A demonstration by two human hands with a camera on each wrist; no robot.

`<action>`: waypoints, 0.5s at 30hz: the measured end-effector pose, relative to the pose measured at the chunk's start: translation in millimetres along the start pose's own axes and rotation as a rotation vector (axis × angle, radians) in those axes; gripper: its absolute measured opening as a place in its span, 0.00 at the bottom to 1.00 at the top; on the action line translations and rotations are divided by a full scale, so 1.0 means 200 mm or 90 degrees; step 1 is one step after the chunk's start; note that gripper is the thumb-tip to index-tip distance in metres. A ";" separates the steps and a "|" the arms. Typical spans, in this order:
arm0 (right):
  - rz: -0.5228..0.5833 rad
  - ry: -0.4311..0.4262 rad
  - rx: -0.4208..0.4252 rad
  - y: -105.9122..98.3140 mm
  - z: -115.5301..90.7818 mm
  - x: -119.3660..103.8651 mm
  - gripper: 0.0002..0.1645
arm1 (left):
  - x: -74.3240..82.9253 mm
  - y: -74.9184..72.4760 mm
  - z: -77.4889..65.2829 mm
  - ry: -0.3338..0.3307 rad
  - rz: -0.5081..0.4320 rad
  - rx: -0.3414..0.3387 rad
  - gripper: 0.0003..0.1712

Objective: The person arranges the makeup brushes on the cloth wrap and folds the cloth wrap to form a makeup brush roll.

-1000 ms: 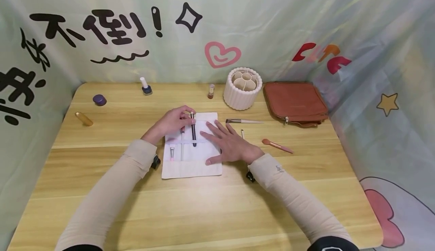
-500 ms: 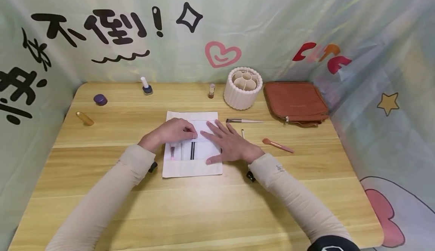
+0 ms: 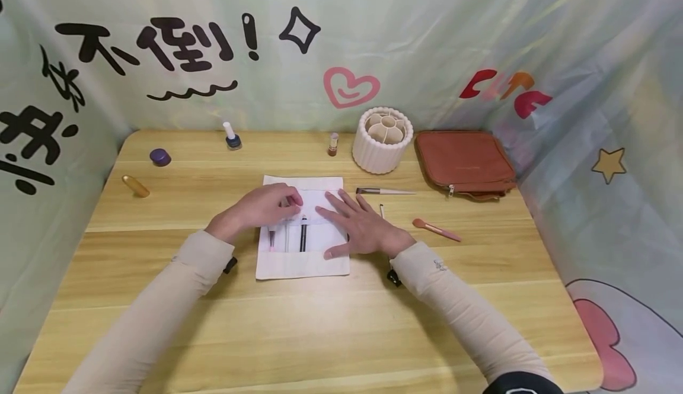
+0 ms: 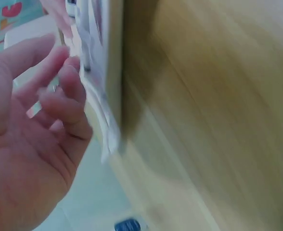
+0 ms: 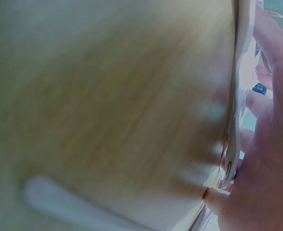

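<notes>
A white cloth brush roll (image 3: 320,266) lies unrolled on the table. Slotted in it are a black, pencil-like stick (image 3: 303,237), a thin pale stick (image 3: 287,239) and a small pink-handled brush (image 3: 271,240). My left hand (image 3: 261,207) hovers over the roll's upper left, just above the black stick's top end. Its fingers are loosely bent and hold nothing, as the left wrist view (image 4: 40,125) also shows. My right hand (image 3: 365,225) lies with spread fingers on the roll's right side, pressing the cloth. It partly covers a thin brush (image 3: 381,209) beside the roll.
Right of the roll lie a flat brush (image 3: 384,191) and a pink brush (image 3: 436,229). Behind stand a white ribbed holder (image 3: 373,151), a brown pouch (image 3: 466,160), a small tube (image 3: 333,145) and nail polish (image 3: 233,139). A purple jar (image 3: 160,157) and gold tube (image 3: 136,186) sit left.
The black stick has slid down toward the roll's lower edge. My left hand, which held it a second ago, has let go and drawn back leftward. The right hand stays put.
</notes>
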State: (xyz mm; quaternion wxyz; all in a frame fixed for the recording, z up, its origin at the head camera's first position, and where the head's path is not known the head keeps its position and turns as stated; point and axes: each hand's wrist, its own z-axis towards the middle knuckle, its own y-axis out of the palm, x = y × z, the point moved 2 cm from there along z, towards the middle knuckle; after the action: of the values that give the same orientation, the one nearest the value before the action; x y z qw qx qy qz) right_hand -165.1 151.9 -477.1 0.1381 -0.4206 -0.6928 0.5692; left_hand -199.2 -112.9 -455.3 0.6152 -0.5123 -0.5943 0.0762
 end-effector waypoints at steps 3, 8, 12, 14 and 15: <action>0.004 -0.003 0.002 0.00 0.00 0.00 0.66 | -0.07 -0.05 -0.05 0.009 0.030 0.047 0.12; 0.019 -0.008 0.005 0.01 0.00 0.00 0.66 | -0.19 -0.11 -0.15 0.038 0.082 0.081 0.22; 0.025 -0.010 0.004 0.01 0.00 0.00 0.66 | -0.26 -0.10 -0.22 0.051 0.133 0.014 0.48; 0.026 -0.009 0.004 0.01 0.00 0.00 0.66 | -0.28 -0.08 -0.25 0.059 0.163 -0.027 0.58; 0.026 -0.008 0.003 0.01 0.00 0.00 0.66 | -0.28 -0.07 -0.26 0.063 0.176 -0.039 0.62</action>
State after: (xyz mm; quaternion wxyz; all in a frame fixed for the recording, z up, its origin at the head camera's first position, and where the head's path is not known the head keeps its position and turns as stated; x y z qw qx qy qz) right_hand -164.8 152.5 -478.4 0.1232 -0.4307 -0.6834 0.5765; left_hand -179.8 -188.0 -469.5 0.6112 -0.6110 -0.4895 0.1165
